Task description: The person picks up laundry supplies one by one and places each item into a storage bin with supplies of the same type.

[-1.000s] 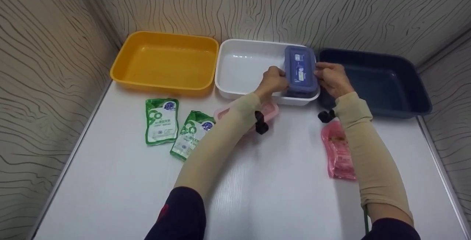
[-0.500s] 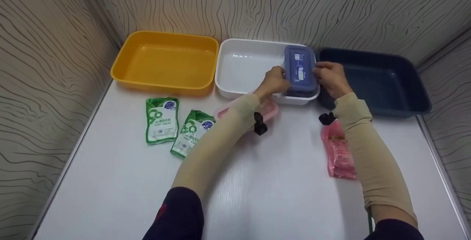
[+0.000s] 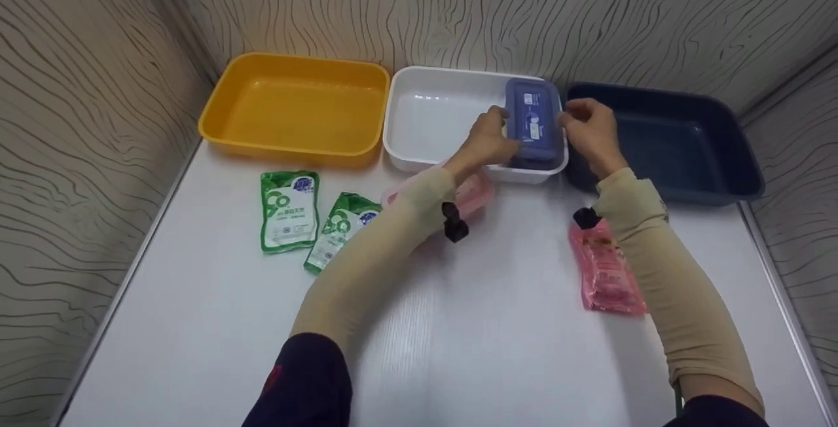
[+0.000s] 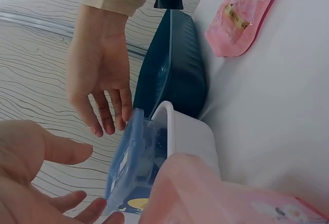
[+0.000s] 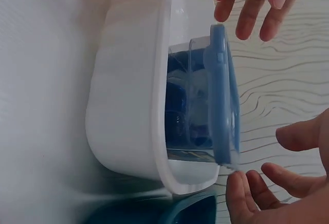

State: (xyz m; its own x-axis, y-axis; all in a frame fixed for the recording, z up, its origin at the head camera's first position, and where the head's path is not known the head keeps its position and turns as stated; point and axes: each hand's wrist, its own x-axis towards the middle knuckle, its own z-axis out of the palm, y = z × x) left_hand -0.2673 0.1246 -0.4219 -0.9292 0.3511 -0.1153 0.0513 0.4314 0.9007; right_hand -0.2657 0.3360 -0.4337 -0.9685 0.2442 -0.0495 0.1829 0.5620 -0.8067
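Blue-lidded box sits in white tray. Left hand and right hand flank it, fingers released, grasping nothing.

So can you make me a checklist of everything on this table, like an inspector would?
Surface: white table, bare in front.
Job's things: blue-lidded box sits in the white tray, at its right end.
Clutter: yellow tray, dark blue tray, two green packets, pink packet, pink box.
Grips: left hand and right hand open, either side of the box.
Cables: nothing seen.
Surroundings: wood-grain walls.
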